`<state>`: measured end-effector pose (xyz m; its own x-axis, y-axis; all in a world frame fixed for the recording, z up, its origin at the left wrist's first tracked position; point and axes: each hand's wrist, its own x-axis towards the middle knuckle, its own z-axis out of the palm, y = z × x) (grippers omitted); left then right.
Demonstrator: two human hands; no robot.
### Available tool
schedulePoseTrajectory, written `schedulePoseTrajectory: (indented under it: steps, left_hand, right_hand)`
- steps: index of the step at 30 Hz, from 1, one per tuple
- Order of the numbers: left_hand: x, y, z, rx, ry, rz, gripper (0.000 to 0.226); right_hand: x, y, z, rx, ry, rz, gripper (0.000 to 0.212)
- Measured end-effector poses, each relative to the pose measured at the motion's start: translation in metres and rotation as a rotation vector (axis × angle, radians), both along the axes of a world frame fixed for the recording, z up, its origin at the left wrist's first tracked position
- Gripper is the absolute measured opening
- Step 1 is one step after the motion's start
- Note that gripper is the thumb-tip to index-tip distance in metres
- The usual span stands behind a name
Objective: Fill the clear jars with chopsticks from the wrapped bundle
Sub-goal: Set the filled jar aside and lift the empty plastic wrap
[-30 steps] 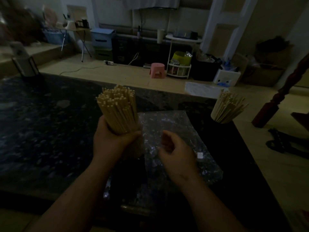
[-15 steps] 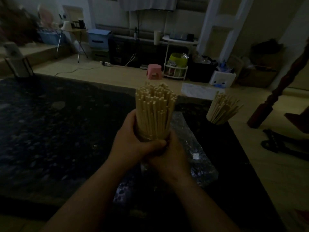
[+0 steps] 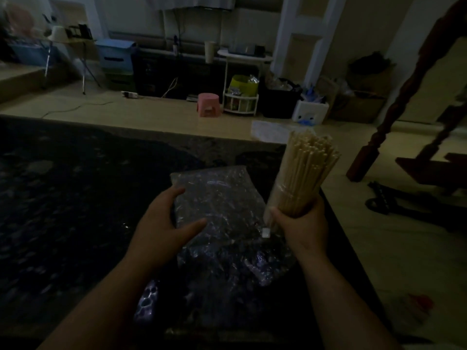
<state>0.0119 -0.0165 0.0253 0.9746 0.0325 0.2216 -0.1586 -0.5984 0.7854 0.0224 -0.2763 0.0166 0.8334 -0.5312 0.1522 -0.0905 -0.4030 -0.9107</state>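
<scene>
My right hand (image 3: 303, 228) grips the bottom of a thick bundle of pale wooden chopsticks (image 3: 308, 168). It holds them upright and leaning slightly right, above the right edge of the dark table (image 3: 75, 198). Something clear surrounds the lower part of the bundle; I cannot tell whether it is a jar or wrapping. My left hand (image 3: 161, 228) rests with spread fingers on the left edge of a crinkled clear plastic wrapper (image 3: 227, 198) lying flat on the table. No separate jar is visible.
The table's far edge meets a light floor with a pink stool (image 3: 207, 104) and a white rack (image 3: 241, 97). A dark wooden post (image 3: 379, 137) stands right of the table, with dark straps (image 3: 381, 200) on the floor beside it.
The bundle, held upright in both hands at the centre, has moved right and is now in my right hand alone. My left hand let go and came down onto the plastic wrapper.
</scene>
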Motion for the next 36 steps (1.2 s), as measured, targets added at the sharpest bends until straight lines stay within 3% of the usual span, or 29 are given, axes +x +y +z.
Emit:
schedulePoseTrajectory:
  steps: [8, 16, 23, 25, 28, 31, 36]
  left_hand:
    - [0.012, -0.022, -0.014, 0.019, 0.054, -0.014, 0.077]
    - [0.008, -0.04, -0.017, 0.096, 0.063, -0.042, 0.076]
    - [0.01, -0.027, -0.018, 0.166, 0.084, 0.015, 0.057]
    - [0.01, -0.026, -0.019, 0.216, 0.108, 0.001, 0.052]
    - [0.01, -0.021, -0.021, 0.263, 0.136, -0.014, 0.05]
    - [0.011, -0.016, -0.025, 0.298, 0.199, -0.017, 0.049]
    - [0.016, -0.007, -0.032, 0.296, 0.297, -0.011, 0.045]
  right_hand:
    - [0.008, -0.049, -0.028, 0.003, 0.027, -0.14, 0.091]
    - [-0.001, -0.058, -0.044, 0.044, 0.102, -0.114, 0.095]
    - [-0.004, -0.05, -0.059, 0.045, 0.165, -0.134, 0.103]
    - [-0.007, -0.048, -0.063, 0.034, 0.211, -0.181, 0.092]
    - [-0.011, -0.046, -0.062, 0.11, 0.292, -0.27, 0.049]
    - [-0.011, -0.039, -0.055, 0.138, 0.376, -0.217, 0.021]
    - [-0.008, -0.011, -0.05, 0.008, 0.443, 0.079, 0.024]
